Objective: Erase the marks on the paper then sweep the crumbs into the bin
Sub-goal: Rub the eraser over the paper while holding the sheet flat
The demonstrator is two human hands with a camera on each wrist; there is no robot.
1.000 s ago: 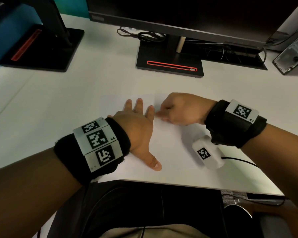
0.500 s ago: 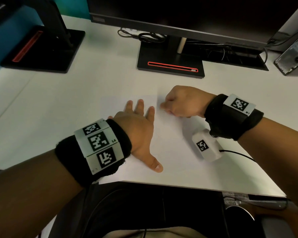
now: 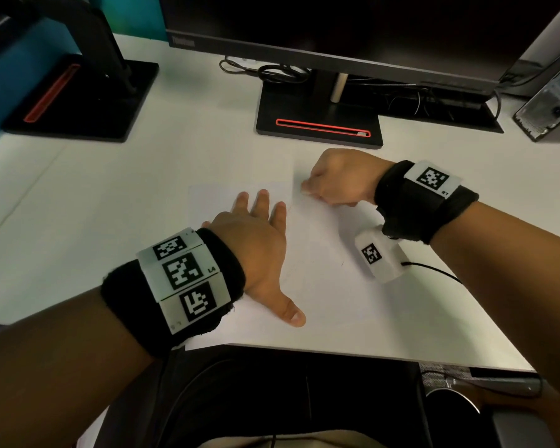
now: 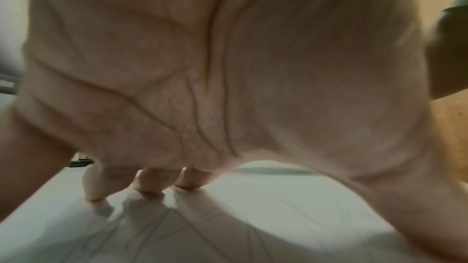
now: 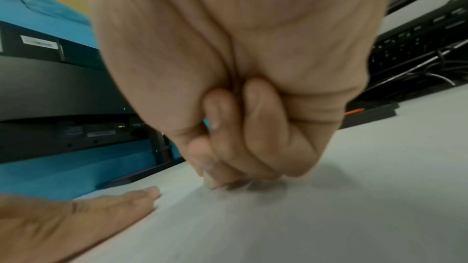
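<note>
A white sheet of paper (image 3: 324, 286) lies on the white desk with faint pencil marks (image 3: 304, 266) near its middle. My left hand (image 3: 256, 240) presses flat on the sheet's left part, fingers spread; the left wrist view shows its fingertips (image 4: 149, 183) on the paper (image 4: 253, 217). My right hand (image 3: 337, 179) is curled at the sheet's far edge. Its thumb and fingers pinch a small pale eraser (image 5: 209, 182), mostly hidden and touching the paper (image 5: 278, 227). The left hand (image 5: 76, 213) lies just beside it. No crumbs can be made out.
A black monitor stand (image 3: 319, 124) sits just beyond the right hand, with cables (image 3: 272, 72) behind it. A second stand (image 3: 78, 101) is at the far left, a computer case (image 3: 550, 105) at the far right. The desk's front edge (image 3: 369, 354) is close; a round dark rim (image 3: 450, 402) shows below.
My right hand has slid away from me across the paper toward the monitor stand, still pinching the eraser. The left hand stays flat in the same place.
</note>
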